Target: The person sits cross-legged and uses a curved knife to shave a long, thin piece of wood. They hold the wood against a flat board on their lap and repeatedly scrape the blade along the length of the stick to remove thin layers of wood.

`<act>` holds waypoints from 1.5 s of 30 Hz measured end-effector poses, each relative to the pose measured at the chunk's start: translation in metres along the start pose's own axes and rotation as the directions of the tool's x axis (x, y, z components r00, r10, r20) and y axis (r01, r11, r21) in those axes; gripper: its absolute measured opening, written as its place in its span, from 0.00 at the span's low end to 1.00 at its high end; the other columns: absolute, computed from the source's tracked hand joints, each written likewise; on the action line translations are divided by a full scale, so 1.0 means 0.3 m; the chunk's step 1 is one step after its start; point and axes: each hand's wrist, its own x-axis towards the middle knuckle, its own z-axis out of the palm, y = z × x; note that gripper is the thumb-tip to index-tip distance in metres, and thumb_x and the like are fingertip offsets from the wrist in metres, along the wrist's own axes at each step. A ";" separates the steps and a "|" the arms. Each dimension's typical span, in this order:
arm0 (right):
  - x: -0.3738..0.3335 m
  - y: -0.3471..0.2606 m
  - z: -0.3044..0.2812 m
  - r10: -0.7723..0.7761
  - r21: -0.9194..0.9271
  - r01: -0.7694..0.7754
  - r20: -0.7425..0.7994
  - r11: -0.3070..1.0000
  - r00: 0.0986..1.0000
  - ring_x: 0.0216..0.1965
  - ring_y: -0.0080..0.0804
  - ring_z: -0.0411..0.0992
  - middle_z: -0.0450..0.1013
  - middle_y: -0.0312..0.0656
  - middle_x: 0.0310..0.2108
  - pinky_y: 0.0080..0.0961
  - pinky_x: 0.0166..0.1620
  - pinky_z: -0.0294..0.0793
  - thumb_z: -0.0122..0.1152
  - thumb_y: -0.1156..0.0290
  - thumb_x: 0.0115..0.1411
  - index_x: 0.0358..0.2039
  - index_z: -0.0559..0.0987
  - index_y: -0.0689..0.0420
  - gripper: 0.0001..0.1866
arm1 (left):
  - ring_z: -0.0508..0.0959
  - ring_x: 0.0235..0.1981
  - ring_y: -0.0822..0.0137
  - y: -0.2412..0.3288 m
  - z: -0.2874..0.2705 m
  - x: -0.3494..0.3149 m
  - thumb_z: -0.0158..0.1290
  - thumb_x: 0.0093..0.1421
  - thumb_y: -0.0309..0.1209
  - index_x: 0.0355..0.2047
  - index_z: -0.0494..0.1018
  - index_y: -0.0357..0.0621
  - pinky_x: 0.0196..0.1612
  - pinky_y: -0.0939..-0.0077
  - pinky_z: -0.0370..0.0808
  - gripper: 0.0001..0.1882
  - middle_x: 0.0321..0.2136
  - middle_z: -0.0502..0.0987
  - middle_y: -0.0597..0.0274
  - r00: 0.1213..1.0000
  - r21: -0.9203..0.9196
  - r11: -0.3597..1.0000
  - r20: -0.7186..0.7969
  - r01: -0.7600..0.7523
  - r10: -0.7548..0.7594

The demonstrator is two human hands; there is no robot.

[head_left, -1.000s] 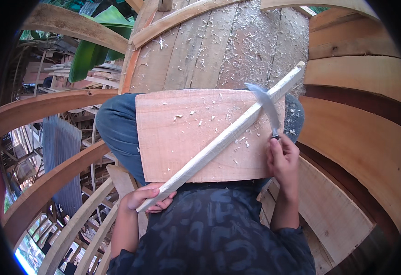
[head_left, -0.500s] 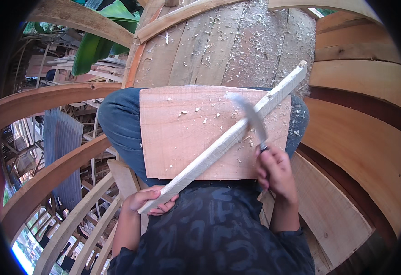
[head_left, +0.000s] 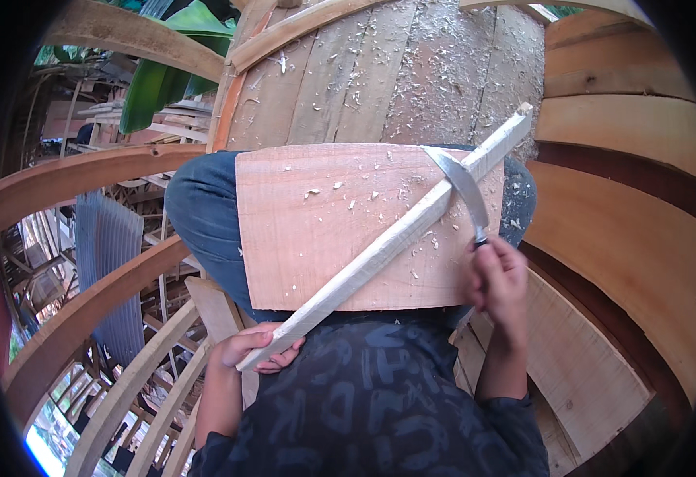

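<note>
Clamped in the fingers of the right hand, the knife has been shifted up the stick, gripped by the left hand.

The stick is pale, matt wood with a rough, faceted surface; the curved knife blade is smooth metal with a soft shine, and the board beneath is matt, visibly grained wood. The shirt at six o'clock is matt cloth. Smooth-looking wooden planks stand at three o'clock, a ridged, corrugated sheet at nine.
</note>
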 end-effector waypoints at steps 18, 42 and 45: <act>0.015 -0.023 -0.034 0.075 0.142 -0.079 0.032 0.987 0.997 0.07 0.14 0.56 0.61 0.31 0.12 0.13 0.10 0.53 0.47 0.66 0.63 0.32 0.71 0.60 0.11 | 0.60 0.13 0.82 -0.014 -0.002 0.015 0.51 0.55 0.49 0.43 0.60 0.30 0.13 0.90 0.57 0.31 0.20 0.62 0.65 0.999 -0.076 0.997 0.053 -0.003 0.007; -0.016 -0.025 -0.024 -0.010 0.102 0.001 0.086 0.995 0.996 0.07 0.14 0.55 0.60 0.31 0.12 0.12 0.10 0.53 0.46 0.66 0.64 0.36 0.69 0.60 0.10 | 0.60 0.12 0.83 -0.016 -0.005 0.015 0.50 0.56 0.51 0.43 0.59 0.30 0.12 0.91 0.57 0.32 0.20 0.62 0.65 0.996 -0.123 0.992 0.085 0.027 -0.016; 0.026 -0.015 -0.039 0.001 0.051 -0.002 0.007 0.999 1.000 0.07 0.15 0.55 0.60 0.31 0.12 0.13 0.10 0.53 0.47 0.66 0.64 0.35 0.70 0.60 0.10 | 0.61 0.13 0.83 -0.018 0.012 0.030 0.50 0.55 0.51 0.42 0.59 0.30 0.12 0.91 0.57 0.33 0.20 0.62 0.64 0.997 -0.137 0.990 0.073 0.039 -0.030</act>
